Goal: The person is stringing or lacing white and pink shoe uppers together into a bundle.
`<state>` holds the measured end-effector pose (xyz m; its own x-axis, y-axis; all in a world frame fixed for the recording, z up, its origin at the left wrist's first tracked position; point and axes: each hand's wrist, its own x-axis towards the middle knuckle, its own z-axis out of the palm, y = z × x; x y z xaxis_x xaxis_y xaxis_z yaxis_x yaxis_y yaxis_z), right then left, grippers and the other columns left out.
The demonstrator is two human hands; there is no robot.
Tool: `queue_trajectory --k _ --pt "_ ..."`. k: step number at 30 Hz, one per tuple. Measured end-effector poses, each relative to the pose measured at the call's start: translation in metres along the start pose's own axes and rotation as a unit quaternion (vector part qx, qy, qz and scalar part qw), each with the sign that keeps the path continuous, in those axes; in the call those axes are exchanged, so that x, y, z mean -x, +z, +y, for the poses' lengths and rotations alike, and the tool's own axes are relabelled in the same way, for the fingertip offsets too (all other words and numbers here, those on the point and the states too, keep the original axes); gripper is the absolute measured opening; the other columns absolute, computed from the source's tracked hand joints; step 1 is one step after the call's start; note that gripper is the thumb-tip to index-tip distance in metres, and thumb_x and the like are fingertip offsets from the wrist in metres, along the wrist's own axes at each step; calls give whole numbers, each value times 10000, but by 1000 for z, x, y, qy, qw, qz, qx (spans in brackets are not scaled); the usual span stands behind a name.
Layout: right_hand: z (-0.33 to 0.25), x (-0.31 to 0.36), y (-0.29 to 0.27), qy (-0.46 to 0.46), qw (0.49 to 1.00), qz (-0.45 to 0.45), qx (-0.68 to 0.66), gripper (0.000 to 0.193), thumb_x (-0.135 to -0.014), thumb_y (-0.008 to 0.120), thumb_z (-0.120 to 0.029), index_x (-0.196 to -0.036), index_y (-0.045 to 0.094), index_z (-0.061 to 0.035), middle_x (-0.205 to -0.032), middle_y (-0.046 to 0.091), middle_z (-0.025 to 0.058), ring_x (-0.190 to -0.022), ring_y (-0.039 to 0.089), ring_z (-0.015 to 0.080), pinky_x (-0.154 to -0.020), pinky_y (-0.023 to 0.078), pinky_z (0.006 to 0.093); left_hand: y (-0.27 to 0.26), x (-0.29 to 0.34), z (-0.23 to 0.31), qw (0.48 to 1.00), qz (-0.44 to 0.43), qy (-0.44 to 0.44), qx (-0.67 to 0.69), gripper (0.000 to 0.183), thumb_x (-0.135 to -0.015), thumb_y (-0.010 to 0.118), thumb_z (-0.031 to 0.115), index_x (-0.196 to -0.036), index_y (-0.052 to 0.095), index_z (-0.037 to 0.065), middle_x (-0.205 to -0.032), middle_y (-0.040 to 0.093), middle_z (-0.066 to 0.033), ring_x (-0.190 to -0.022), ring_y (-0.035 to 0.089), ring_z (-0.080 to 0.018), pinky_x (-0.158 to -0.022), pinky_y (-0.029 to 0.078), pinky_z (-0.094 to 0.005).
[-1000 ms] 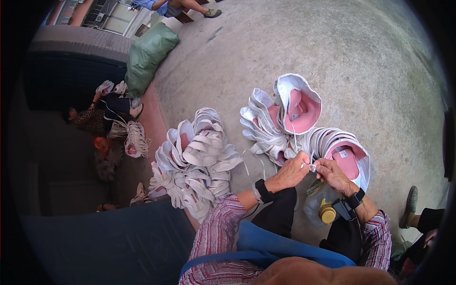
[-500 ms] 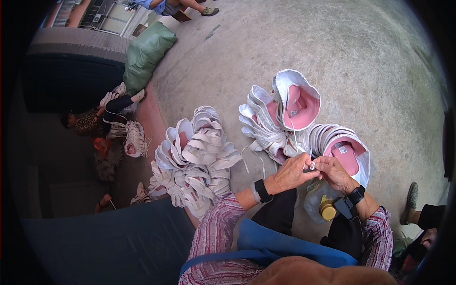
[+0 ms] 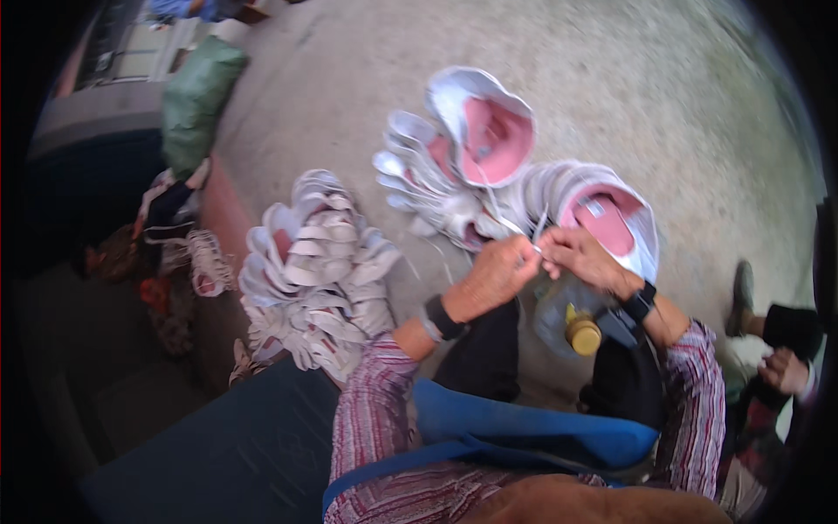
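Observation:
In front of my knees my left hand (image 3: 497,278) and right hand (image 3: 589,260) meet, thumbs and fingers pinched on a thin white cord (image 3: 540,224). The cord runs up between the fingers toward strung white shoe uppers with pink linings. One row of nested uppers (image 3: 543,194) curves right, beyond my right hand, its end upper (image 3: 604,218) showing its pink inside. Another bunch (image 3: 423,175) fans out to the left, with a wide open upper (image 3: 496,135) on top. Exactly how the cord passes through the fingertips is too blurred to tell.
Left of me lies a larger heap of white uppers (image 3: 327,253). A clear plastic jug (image 3: 552,321) with a yellow cap stands between my knees. Farther left are a green sack (image 3: 201,100) and a seated person (image 3: 122,253). Another person's hand (image 3: 784,371) shows at right.
The whole view has shifted, so the uppers and hands sit higher and farther left. The small white loop earlier at my fingertips is less visible; both hands remain pinched together.

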<state>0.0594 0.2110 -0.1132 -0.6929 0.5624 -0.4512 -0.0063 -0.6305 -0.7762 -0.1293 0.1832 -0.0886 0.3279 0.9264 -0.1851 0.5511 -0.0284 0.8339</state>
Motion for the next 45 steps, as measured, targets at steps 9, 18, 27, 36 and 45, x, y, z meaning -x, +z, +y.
queue_trajectory --k 9,18,27,36,45 --pt "-19 1 -12 -225 890 77 390 74 -796 597 -66 -786 594 8 -705 559 76 -639 554 143 -585 453 271 -14 -1 -4 991 -99 -71 50 127 -780 540 100 -746 521 -21 -703 569 -162 -648 566 -231 -605 437 -333" --pt "-24 -1 -23 -61 919 116 373 106 -774 611 -94 -799 604 8 -683 576 97 -640 556 177 -601 443 302 -17 3 7 996 -62 32 -62 106 -752 530 11 -796 441 -27 -868 514 -174 -743 529 -338 -620 431 -394" --pt "-20 11 -20 -40 932 2 361 99 -774 604 -94 -795 605 2 -657 570 84 -623 555 154 -590 437 293 -10 7 4 982 37 108 -153 149 -725 580 11 -790 446 0 -960 491 -181 -665 538 -355 -556 435 -414" --pt "-20 10 -18 -58 932 10 358 144 -796 598 -129 -760 621 9 -612 568 109 -599 562 183 -578 436 309 -10 13 -8 985 -54 78 -147 142 -766 557 39 -784 420 5 -716 476 -161 -651 520 -361 -540 417 -435" --pt "-19 -4 -36 -104 902 58 416 187 -805 605 -179 -775 632 3 -617 575 137 -560 551 219 -544 427 327 -9 9 -9 980 -81 106 -150 135 -768 538 25 -798 410 -6 -707 480 -180 -663 522 -375 -555 412 -443"
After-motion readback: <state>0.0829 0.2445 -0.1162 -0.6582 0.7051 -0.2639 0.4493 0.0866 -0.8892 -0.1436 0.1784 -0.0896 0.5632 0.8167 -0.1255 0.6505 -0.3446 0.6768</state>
